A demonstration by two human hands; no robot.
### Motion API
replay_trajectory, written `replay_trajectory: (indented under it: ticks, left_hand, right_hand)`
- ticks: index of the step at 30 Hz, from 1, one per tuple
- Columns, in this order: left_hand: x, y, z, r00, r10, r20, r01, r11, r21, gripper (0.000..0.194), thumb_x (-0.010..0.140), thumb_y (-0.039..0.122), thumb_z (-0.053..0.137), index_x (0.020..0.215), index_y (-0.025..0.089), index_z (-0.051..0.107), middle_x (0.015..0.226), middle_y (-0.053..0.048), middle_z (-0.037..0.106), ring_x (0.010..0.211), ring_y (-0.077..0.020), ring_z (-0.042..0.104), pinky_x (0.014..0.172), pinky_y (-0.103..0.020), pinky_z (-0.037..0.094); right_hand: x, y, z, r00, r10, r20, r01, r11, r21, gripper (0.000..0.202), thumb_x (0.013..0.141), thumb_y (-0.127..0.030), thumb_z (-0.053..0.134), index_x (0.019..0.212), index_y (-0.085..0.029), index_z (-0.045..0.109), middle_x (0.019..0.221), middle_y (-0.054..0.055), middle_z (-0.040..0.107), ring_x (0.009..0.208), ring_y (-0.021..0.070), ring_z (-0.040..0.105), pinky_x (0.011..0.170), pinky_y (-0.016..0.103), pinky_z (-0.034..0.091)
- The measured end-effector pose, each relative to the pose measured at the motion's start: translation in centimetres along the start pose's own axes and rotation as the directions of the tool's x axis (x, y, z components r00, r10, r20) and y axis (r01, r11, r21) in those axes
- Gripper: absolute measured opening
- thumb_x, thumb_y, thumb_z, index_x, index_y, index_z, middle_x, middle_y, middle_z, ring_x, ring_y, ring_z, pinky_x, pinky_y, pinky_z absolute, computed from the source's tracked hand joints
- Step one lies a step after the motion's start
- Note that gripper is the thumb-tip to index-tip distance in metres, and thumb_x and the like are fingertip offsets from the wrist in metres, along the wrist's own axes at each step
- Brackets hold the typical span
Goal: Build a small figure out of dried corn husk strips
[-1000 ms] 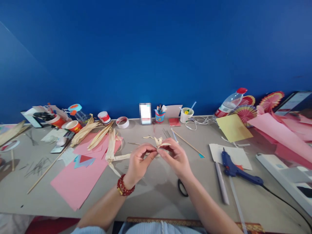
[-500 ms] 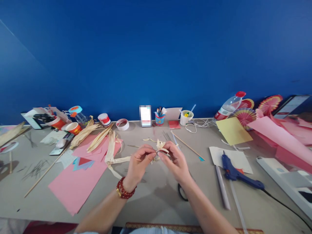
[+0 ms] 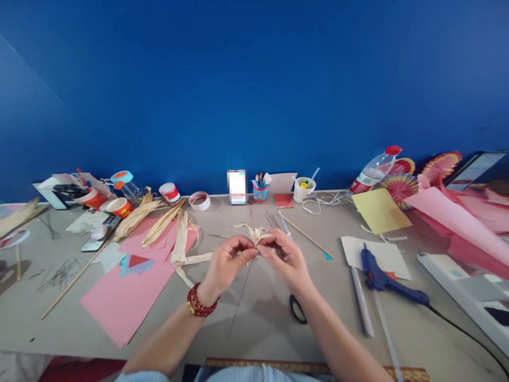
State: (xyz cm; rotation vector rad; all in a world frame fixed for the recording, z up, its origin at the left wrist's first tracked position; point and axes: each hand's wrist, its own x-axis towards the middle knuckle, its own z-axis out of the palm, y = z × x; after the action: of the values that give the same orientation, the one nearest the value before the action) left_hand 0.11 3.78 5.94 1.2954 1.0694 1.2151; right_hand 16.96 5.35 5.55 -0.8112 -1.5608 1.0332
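Observation:
My left hand, with a red beaded bracelet at the wrist, is closed in a pinch at the base of a small flower-like piece of pale dried corn husk. From the other side, my right hand pinches the same base, its fingertips touching those of the left. A thin wire runs down from between the fingertips towards me. Behind my right forearm, the black handle loop of scissors shows; the rest is hidden.
Pink paper, corn husks and loose wires lie to the left. To the right are a blue glue gun, a power strip and a plastic bottle. A tape roll and pen cup stand along the wall.
The thin wire now shows hanging down below the fingertips. The husk petals have turned and spread upward and to the left. Both hands stay in nearly the same place.

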Motion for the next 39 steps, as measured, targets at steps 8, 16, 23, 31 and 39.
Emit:
replay_trajectory:
  ticks: [8,16,23,31,39]
  left_hand:
    - [0.5,-1.5,0.1,0.991,-0.028,-0.127,0.011,0.991,-0.135,0.017,0.077,0.032,0.074,0.078,0.017,0.067,0.075,-0.001,0.063,0.071,-0.0129,0.056,0.067,-0.024,0.047]
    - [0.3,-1.8,0.3,0.984,0.027,-0.178,-0.044,0.995,-0.094,0.017,0.079,0.033,0.072,0.076,0.017,0.066,0.069,0.000,0.062,0.066,-0.0119,0.054,0.063,-0.024,0.046]
    - [0.2,-1.2,0.4,0.986,0.053,-0.156,-0.079,0.983,-0.167,0.012,0.080,0.028,0.072,0.076,0.017,0.067,0.072,-0.001,0.063,0.068,-0.0118,0.055,0.067,-0.025,0.046]
    - [0.2,-1.0,0.0,0.989,0.085,-0.124,-0.097,0.990,-0.100,0.010,0.080,0.027,0.072,0.080,0.017,0.070,0.083,-0.002,0.063,0.075,-0.0126,0.056,0.069,-0.025,0.046]
    - [0.2,-0.9,-0.1,0.993,0.037,-0.109,-0.046,0.995,-0.089,0.011,0.079,0.028,0.073,0.079,0.017,0.072,0.080,-0.003,0.067,0.073,-0.0141,0.058,0.068,-0.026,0.048]
  right_hand:
    - [-0.4,0.1,0.1,0.995,0.102,-0.003,-0.101,0.984,-0.145,0.023,0.089,-0.034,0.063,0.109,-0.023,0.061,0.093,0.005,0.063,0.082,0.0187,0.059,0.061,0.026,0.047]
    - [-0.4,-0.4,0.4,0.993,0.117,-0.022,-0.119,0.972,-0.204,0.010,0.088,-0.029,0.061,0.088,-0.022,0.054,0.084,0.002,0.055,0.076,0.0157,0.053,0.045,0.020,0.033]
    - [-0.4,0.6,0.6,0.978,0.208,-0.003,-0.208,0.978,0.018,0.014,0.087,-0.028,0.062,0.082,-0.022,0.050,0.075,-0.002,0.051,0.064,0.0119,0.049,0.051,0.020,0.036]
    - [-0.2,0.5,0.4,0.963,0.266,0.041,-0.269,0.961,0.070,0.014,0.088,-0.034,0.062,0.087,-0.020,0.058,0.075,-0.002,0.053,0.064,0.0114,0.048,0.053,0.021,0.036]
    - [-0.1,0.3,0.3,0.954,0.294,0.064,-0.299,0.948,0.108,0.019,0.086,-0.034,0.063,0.079,-0.019,0.054,0.068,-0.003,0.048,0.058,0.0096,0.042,0.051,0.021,0.033]
